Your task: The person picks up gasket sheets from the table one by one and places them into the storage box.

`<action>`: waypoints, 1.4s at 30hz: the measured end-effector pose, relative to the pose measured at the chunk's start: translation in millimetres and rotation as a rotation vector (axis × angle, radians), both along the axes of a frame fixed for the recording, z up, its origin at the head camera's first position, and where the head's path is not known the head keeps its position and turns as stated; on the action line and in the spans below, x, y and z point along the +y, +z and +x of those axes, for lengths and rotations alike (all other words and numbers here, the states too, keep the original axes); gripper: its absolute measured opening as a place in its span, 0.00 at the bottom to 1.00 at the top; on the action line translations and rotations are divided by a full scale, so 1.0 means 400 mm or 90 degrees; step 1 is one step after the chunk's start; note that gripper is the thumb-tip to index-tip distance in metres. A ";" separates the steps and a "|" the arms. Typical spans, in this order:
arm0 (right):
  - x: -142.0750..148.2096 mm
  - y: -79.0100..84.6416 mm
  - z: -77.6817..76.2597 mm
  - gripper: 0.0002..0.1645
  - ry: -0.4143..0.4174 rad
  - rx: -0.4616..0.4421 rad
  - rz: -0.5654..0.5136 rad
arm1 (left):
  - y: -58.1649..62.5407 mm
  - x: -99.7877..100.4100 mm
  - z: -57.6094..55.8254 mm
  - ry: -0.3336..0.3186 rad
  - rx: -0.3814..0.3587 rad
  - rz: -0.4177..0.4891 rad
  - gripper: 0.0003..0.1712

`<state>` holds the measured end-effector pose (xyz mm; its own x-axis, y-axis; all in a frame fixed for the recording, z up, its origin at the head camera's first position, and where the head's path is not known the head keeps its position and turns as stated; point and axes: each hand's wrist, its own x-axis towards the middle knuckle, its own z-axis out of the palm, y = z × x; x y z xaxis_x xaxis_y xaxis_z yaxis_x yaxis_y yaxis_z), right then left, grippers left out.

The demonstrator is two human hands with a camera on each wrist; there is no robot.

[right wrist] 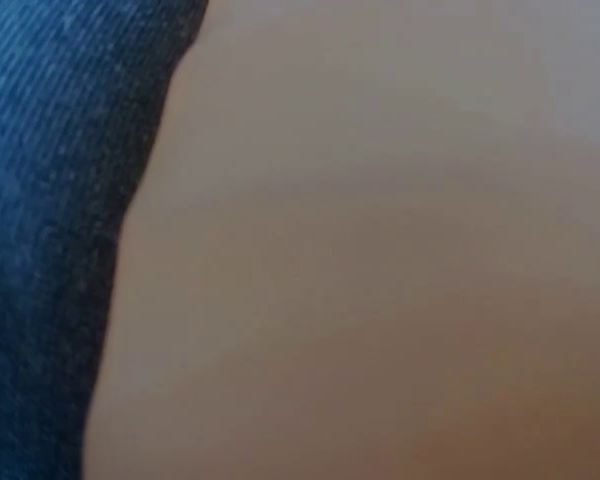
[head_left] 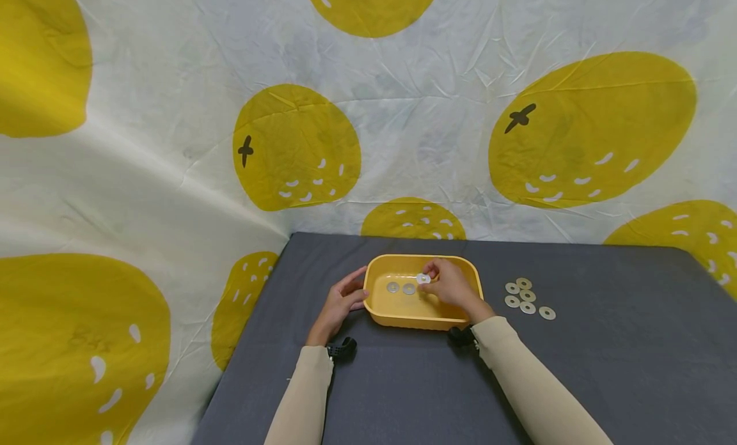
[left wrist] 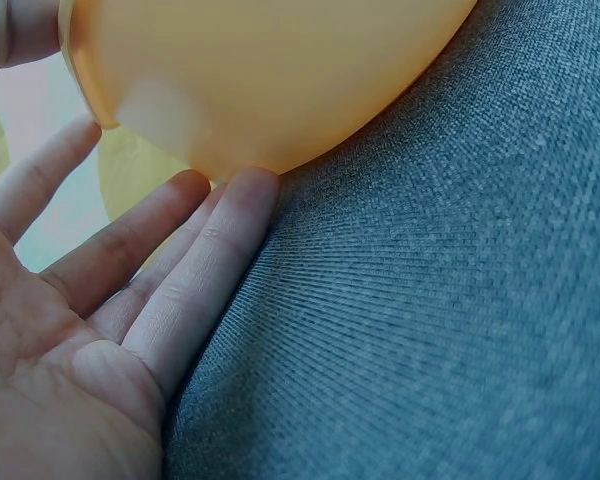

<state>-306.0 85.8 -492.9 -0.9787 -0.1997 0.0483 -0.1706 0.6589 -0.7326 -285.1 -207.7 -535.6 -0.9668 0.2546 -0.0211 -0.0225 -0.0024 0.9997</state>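
A yellow plastic tray (head_left: pixel 403 321) rests on the dark cloth. My left hand (head_left: pixel 340 304) holds its left end, the thumb at the rim and the other fingertips against the outer wall; the left wrist view shows these fingers (left wrist: pixel 205 270) under the tray's side. Over the tray's inside, my right hand (head_left: pixel 451 285) pinches a pale washer (head_left: pixel 419 279) between thumb and fingers. Two flat grey washers, a left one (head_left: pixel 389 288) and a right one (head_left: pixel 405 289), lie side by side on the tray's floor. The right wrist view is filled by the tray's blurred wall (right wrist: pixel 360 250).
Several loose washers (head_left: pixel 527 307) lie in a group on the cloth to the right of the tray, one (head_left: pixel 543 314) a little apart. Dark grey cloth (head_left: pixel 397 394) covers the table. Behind and to the left hangs a white curtain (head_left: pixel 426 132) with yellow fruit prints.
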 end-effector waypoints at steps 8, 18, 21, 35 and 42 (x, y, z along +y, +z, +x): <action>0.000 0.000 0.003 0.18 0.014 -0.001 0.021 | 0.002 0.001 0.000 0.004 -0.003 -0.008 0.33; -0.001 -0.003 0.008 0.19 0.018 -0.015 0.024 | -0.005 0.000 0.003 0.007 0.002 -0.011 0.34; 0.001 -0.010 0.009 0.20 0.018 -0.019 0.024 | -0.011 -0.001 0.002 0.009 0.006 -0.009 0.34; 0.040 0.029 0.042 0.13 0.018 0.056 -0.058 | -0.021 0.000 0.002 0.007 0.019 -0.008 0.35; 0.150 0.044 0.070 0.11 -0.023 0.124 -0.102 | -0.021 0.000 0.000 0.008 0.008 -0.002 0.35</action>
<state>-278.1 145.6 -475.1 -0.9544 -0.1392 0.2642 -0.2966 0.5454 -0.7840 -285.2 -207.5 -544.1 -0.9703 0.2416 -0.0096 -0.0096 0.0010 1.0000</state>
